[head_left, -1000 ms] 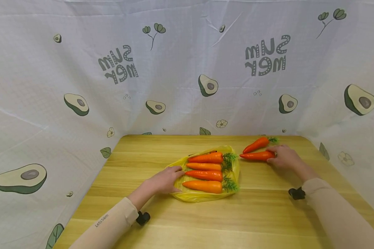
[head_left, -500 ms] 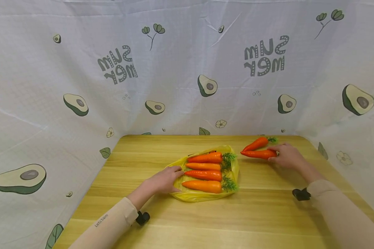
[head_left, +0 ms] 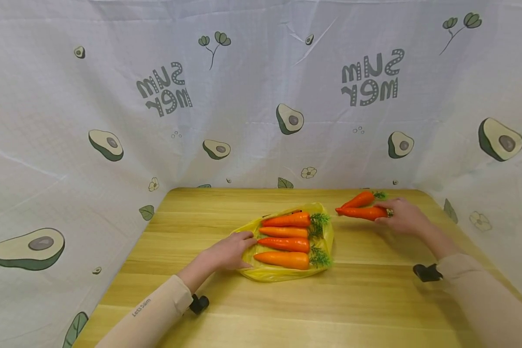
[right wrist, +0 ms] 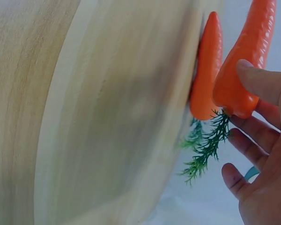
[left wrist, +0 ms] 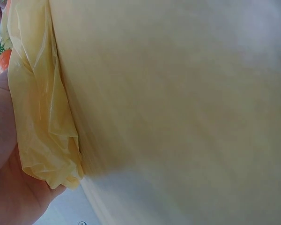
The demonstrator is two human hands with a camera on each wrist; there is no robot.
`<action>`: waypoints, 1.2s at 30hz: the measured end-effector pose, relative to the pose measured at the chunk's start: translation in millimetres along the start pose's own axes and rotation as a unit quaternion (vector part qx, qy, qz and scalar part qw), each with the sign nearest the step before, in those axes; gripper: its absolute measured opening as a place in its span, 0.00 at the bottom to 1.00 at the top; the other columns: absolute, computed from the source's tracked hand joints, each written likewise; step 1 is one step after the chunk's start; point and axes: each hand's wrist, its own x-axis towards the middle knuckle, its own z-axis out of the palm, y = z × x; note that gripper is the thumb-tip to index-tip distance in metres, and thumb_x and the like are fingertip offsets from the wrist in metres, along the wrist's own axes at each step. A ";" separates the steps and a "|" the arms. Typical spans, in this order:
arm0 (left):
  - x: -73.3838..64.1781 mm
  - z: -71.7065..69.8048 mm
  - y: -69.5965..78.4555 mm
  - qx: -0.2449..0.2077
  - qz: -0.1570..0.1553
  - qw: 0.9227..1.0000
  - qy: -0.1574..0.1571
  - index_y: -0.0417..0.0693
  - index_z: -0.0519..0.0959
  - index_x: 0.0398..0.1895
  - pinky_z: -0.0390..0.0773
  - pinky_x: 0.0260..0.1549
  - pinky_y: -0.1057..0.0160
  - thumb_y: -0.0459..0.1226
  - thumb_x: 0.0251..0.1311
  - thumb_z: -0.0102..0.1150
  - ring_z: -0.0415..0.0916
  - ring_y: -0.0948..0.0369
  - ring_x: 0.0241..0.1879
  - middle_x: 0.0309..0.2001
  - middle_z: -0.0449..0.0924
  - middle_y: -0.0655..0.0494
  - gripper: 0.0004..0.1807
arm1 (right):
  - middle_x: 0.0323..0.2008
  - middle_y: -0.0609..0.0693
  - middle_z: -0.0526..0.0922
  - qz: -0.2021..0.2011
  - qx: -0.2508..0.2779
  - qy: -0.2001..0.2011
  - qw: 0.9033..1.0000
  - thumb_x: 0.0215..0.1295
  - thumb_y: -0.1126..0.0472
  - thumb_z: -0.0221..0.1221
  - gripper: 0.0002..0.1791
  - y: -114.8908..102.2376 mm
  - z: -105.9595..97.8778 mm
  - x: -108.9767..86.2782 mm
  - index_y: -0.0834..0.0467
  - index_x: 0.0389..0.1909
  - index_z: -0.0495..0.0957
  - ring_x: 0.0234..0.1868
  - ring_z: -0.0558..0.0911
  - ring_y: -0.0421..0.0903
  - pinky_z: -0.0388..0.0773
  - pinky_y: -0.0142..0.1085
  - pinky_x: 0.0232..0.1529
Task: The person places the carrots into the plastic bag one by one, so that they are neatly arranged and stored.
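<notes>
Between thumb and fingers my right hand (head_left: 403,217) pinches an orange carrot (head_left: 360,213) by its thick leafy end. Its tip points left and overlaps, in the head view, another carrot (head_left: 359,198) lying behind it. In the right wrist view the held carrot (right wrist: 243,70) shows green fronds hanging from its top; the other carrot (right wrist: 208,70) is close beside it. My left hand (head_left: 230,251) grips the left rim of a yellow plastic bag (head_left: 271,276), on which several carrots (head_left: 284,244) lie in a row, tips left. Folded bag film (left wrist: 44,117) hides some left fingertips.
The wooden table (head_left: 313,309) stretches in front of both hands. Its far edge meets a white curtain (head_left: 252,72) printed with avocados, which also hangs along both sides. Each wrist carries a black camera mount (head_left: 199,304).
My right hand has taken firmer hold of the front carrot and moved it slightly up and away, so it now overlaps the rear carrot. Left hand and bag have stayed put.
</notes>
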 end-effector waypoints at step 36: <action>-1.3 -2.5 0.8 -0.002 0.005 1.000 -0.003 0.44 0.70 0.71 0.65 0.72 0.47 0.54 0.59 0.70 0.66 0.50 0.70 0.71 0.67 0.46 0.41 | 0.51 0.63 0.84 -0.071 -0.007 0.043 0.997 0.62 0.51 0.69 0.25 -85.1 -41.3 -5.9 0.61 0.56 0.83 0.51 0.78 0.60 0.77 0.57 0.46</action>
